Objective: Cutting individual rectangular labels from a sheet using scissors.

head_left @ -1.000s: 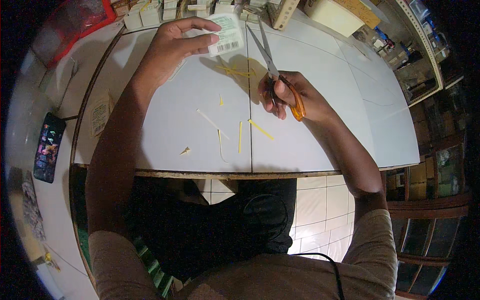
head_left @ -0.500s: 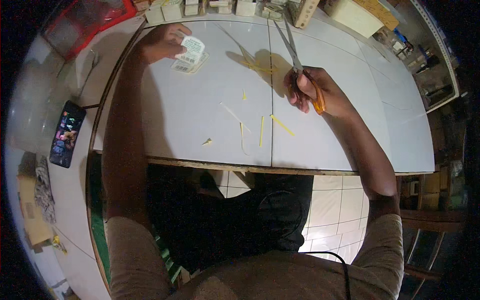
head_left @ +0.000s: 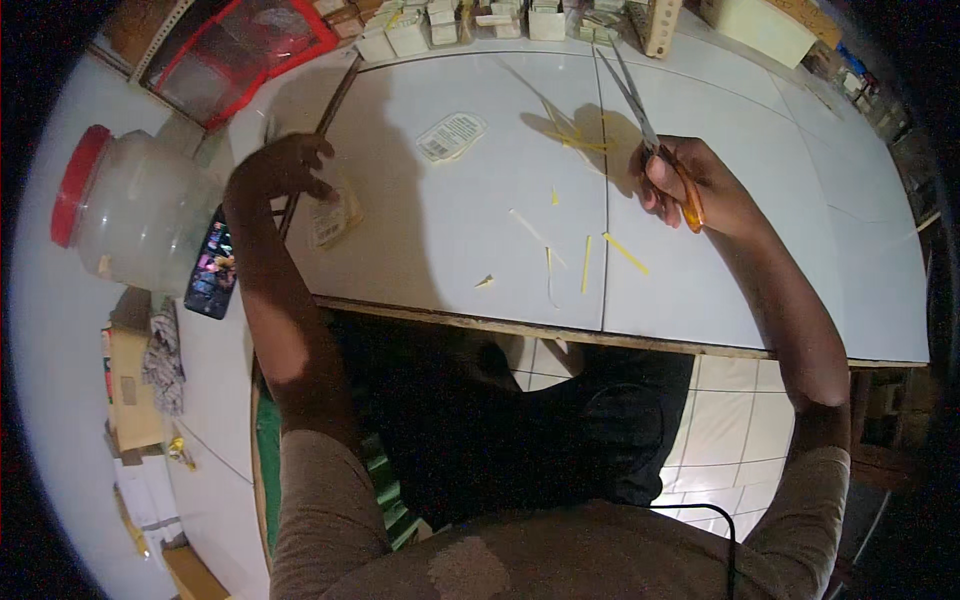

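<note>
My right hand [head_left: 690, 185] grips scissors [head_left: 640, 105] with orange handles, held above the table. Their blades point away from me and are slightly apart. At the left side of the table, my left hand [head_left: 285, 170] is open, its fingers curved and apart above a pale label [head_left: 335, 220] in shadow. Whether a fingertip touches that label I cannot tell. Farther off, a small overlapping pile of white printed labels [head_left: 450, 138] lies on the white table [head_left: 480, 210]. Between my hands are thin yellow offcut strips [head_left: 587, 263] and a small yellow scrap [head_left: 485, 281].
A phone [head_left: 212, 270] with a lit screen leans beside a clear jar [head_left: 140, 200] with a red lid at the left. A red-framed box [head_left: 240, 60] stands at the far left. Small containers of cards [head_left: 490, 20] line the back edge.
My left hand has let go of the labels and moved left and nearer, over another label. The view has swung left, bringing the jar in. My right hand still grips the scissors.
</note>
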`<state>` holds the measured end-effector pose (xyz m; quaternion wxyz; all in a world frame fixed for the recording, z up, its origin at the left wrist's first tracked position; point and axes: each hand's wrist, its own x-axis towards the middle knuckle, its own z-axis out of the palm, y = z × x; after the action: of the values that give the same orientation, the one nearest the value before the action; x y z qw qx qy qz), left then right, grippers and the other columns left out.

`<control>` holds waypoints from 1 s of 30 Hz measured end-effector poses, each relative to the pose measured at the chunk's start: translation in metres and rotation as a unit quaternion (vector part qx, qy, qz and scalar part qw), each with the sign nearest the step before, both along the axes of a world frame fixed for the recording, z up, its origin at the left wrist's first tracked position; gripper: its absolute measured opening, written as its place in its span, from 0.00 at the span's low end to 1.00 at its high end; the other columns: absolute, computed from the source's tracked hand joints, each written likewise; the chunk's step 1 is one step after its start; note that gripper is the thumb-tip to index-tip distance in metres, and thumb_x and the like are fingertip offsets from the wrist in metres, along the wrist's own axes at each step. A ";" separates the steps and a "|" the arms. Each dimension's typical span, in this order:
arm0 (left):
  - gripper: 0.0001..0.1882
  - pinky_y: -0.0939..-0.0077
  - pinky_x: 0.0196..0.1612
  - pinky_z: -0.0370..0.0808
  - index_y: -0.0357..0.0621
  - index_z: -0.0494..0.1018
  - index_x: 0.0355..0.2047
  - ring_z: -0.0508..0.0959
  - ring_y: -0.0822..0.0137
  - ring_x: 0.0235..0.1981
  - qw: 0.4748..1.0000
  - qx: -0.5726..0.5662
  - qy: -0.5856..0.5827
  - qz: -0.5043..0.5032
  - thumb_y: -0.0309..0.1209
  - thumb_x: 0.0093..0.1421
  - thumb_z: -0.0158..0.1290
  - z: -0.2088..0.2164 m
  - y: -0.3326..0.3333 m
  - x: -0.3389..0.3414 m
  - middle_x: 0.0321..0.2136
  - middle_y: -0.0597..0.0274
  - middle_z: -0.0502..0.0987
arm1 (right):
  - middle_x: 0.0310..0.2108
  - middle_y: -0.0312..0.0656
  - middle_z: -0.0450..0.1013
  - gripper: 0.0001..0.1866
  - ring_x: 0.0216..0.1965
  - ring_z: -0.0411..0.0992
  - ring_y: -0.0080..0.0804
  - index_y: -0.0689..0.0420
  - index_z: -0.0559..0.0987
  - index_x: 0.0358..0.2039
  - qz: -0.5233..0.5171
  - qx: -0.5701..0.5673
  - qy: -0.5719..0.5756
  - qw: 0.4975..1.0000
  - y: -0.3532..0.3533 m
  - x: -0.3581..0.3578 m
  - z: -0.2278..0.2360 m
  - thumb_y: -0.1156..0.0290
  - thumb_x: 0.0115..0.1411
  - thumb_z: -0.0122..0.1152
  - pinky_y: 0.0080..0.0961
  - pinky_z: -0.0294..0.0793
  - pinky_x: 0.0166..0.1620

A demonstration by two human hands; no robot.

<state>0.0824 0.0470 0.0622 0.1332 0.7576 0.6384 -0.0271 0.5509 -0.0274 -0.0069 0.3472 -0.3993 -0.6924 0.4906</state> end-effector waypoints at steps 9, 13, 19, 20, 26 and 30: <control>0.19 0.72 0.35 0.71 0.43 0.73 0.29 0.73 0.72 0.29 0.990 -0.060 -0.096 -0.079 0.32 0.40 0.71 -0.035 0.044 -0.066 0.25 0.67 0.74 | 0.16 0.34 0.69 0.27 0.12 0.67 0.17 0.59 0.72 0.24 0.009 -0.011 0.025 1.000 0.002 -0.003 -0.004 0.44 0.58 0.58 0.15 0.65 0.15; 0.16 0.75 0.33 0.68 0.43 0.71 0.25 0.70 0.74 0.26 0.987 -0.073 -0.117 -0.084 0.30 0.43 0.69 -0.030 0.035 -0.054 0.21 0.71 0.71 | 0.15 0.34 0.68 0.28 0.12 0.66 0.17 0.58 0.72 0.24 -0.009 -0.005 0.018 1.000 0.003 -0.002 -0.006 0.42 0.58 0.58 0.15 0.64 0.14; 0.14 0.75 0.31 0.69 0.42 0.73 0.24 0.70 0.74 0.25 0.992 0.018 -0.076 -0.103 0.31 0.43 0.68 -0.020 0.028 -0.063 0.20 0.71 0.72 | 0.16 0.35 0.69 0.29 0.12 0.66 0.17 0.59 0.72 0.26 0.002 -0.007 0.007 1.000 0.006 0.000 -0.004 0.41 0.57 0.58 0.14 0.64 0.15; 0.14 0.75 0.31 0.69 0.42 0.73 0.24 0.70 0.74 0.25 0.991 0.019 -0.076 -0.104 0.31 0.43 0.68 -0.018 0.030 -0.065 0.20 0.71 0.72 | 0.17 0.34 0.69 0.30 0.12 0.66 0.17 0.61 0.72 0.27 0.003 -0.011 -0.003 1.000 0.006 0.001 -0.003 0.41 0.58 0.57 0.12 0.65 0.15; 0.11 0.75 0.32 0.71 0.42 0.77 0.27 0.72 0.74 0.25 0.986 -0.106 -0.126 -0.031 0.33 0.47 0.66 -0.011 0.027 -0.063 0.22 0.69 0.76 | 0.16 0.35 0.69 0.29 0.12 0.66 0.17 0.60 0.73 0.28 0.005 -0.018 0.011 1.000 0.006 0.001 -0.006 0.42 0.58 0.57 0.13 0.65 0.15; 0.09 0.76 0.32 0.71 0.43 0.79 0.29 0.72 0.75 0.26 0.989 -0.033 -0.126 -0.064 0.33 0.48 0.65 0.001 0.021 -0.065 0.23 0.69 0.77 | 0.16 0.35 0.69 0.29 0.12 0.66 0.18 0.61 0.73 0.29 -0.012 -0.027 0.010 1.000 0.003 -0.003 0.001 0.42 0.57 0.58 0.14 0.65 0.15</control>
<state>0.0169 0.0684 0.0631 0.2353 0.7893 0.5657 0.0395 0.5478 -0.0249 -0.0064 0.3495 -0.4116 -0.6705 0.5088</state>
